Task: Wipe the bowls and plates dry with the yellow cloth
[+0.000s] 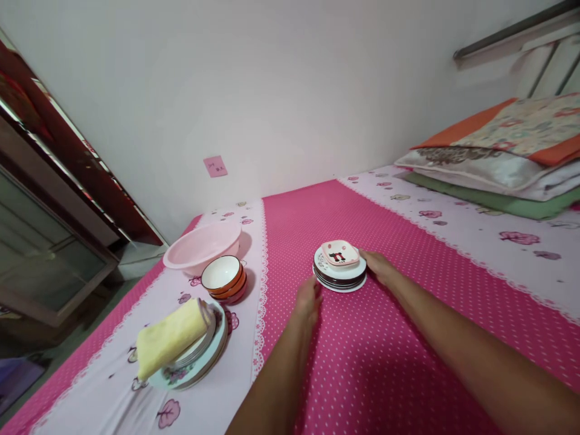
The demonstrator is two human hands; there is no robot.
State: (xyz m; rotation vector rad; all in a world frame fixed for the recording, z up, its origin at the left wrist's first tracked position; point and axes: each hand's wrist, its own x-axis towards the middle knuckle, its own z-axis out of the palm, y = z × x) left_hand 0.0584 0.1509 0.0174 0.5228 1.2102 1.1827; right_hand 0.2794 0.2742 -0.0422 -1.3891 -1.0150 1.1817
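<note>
A small stack of plates [339, 275] sits on the pink dotted bedspread [362, 350], topped by a little pink square dish [339, 254]. My left hand [308, 300] rests against the stack's near-left edge, fingers together and curled at the rim. My right hand [379, 266] touches the stack's right side, its fingers bent around the rim. Both forearms reach in from the bottom of the view.
To the left stand a pink basin [202, 244], stacked orange bowls [224, 279] and a pile of plates [199, 356] with a folded yellow cloth [170, 337] on it. Folded bedding [502, 151] lies at the back right. A cabinet [45, 241] stands at the far left.
</note>
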